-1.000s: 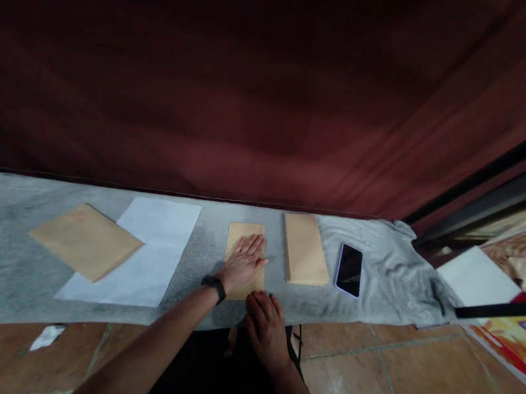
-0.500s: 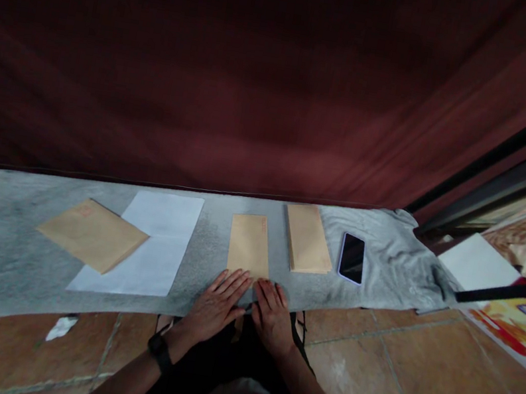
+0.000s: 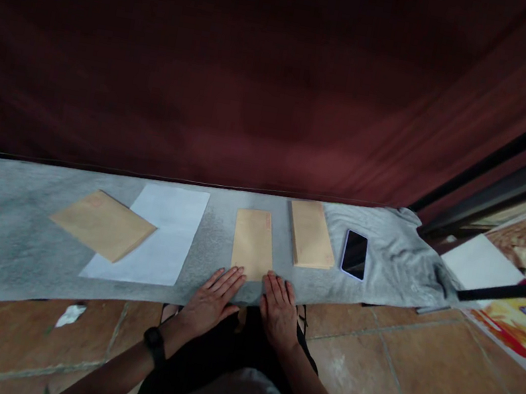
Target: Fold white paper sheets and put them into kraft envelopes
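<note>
A narrow brown envelope [image 3: 253, 242] lies flat on the grey cloth [image 3: 10, 229] straight ahead of me. My left hand [image 3: 212, 300], with a black band on its wrist, rests flat with fingers spread at the cloth's near edge, fingertips at the envelope's near left corner. My right hand [image 3: 279, 307] lies flat and open beside it, fingertips near the envelope's near right corner. Neither hand holds anything.
A stack of brown envelopes [image 3: 311, 234] and a dark phone [image 3: 355, 254] lie to the right. A white sheet [image 3: 154, 235] with a larger brown envelope [image 3: 103, 225] overlapping it lies to the left. A dark red curtain [image 3: 243, 73] hangs behind; a paper scrap [image 3: 70, 315] sits on the tiled floor.
My left hand slid off the top of the narrow envelope back to its near edge. My right hand moved slightly to the envelope's near right corner. The envelope now lies fully uncovered.
</note>
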A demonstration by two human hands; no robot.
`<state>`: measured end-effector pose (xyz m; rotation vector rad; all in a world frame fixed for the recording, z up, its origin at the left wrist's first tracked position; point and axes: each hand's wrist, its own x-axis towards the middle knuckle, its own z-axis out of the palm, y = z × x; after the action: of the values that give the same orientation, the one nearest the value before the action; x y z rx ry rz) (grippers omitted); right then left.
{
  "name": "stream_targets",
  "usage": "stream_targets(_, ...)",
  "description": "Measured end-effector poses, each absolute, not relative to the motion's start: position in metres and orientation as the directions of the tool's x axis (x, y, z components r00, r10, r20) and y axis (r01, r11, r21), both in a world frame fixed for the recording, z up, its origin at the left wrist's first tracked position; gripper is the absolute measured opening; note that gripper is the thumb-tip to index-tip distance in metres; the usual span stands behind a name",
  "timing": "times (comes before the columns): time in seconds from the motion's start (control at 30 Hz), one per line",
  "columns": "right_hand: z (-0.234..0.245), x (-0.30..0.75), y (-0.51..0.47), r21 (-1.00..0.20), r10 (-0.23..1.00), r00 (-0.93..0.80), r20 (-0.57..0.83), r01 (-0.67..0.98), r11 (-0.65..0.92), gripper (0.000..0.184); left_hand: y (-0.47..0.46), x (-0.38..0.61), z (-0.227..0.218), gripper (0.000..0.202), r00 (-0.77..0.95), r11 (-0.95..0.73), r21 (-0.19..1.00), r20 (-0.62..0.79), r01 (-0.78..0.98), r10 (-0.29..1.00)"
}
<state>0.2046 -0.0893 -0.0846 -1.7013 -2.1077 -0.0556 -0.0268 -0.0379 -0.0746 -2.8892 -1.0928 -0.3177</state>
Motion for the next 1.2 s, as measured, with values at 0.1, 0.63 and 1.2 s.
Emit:
stream_targets(0.1, -0.086, 0.205, -0.091, -0.236, 0.924, -0.139, 0.356, 0.944, 0.232, 0.05, -0.042, -0.031, -0.075, 0.066, 0.711, -0.733, 0.048, 0.207, 0.678, 0.672)
stream_targets(0.63, -0.079, 0.214, -0.083, -0.393, 0.93, -0.147, 0.336, 0.876, 0.281, 0.042, -0.071, 0.036, -0.085, 0.078, 0.573, -0.588, 0.057, 0.17, 0.807, 0.802)
stream_targets(1.2, -0.075, 0.21, -0.086, -0.349, 0.942, -0.114, 0.317, 0.909, 0.228, 0.04, -0.067, 0.02, -0.076, 0.077, 0.631, -0.639, 0.086, 0.099, 0.765, 0.769)
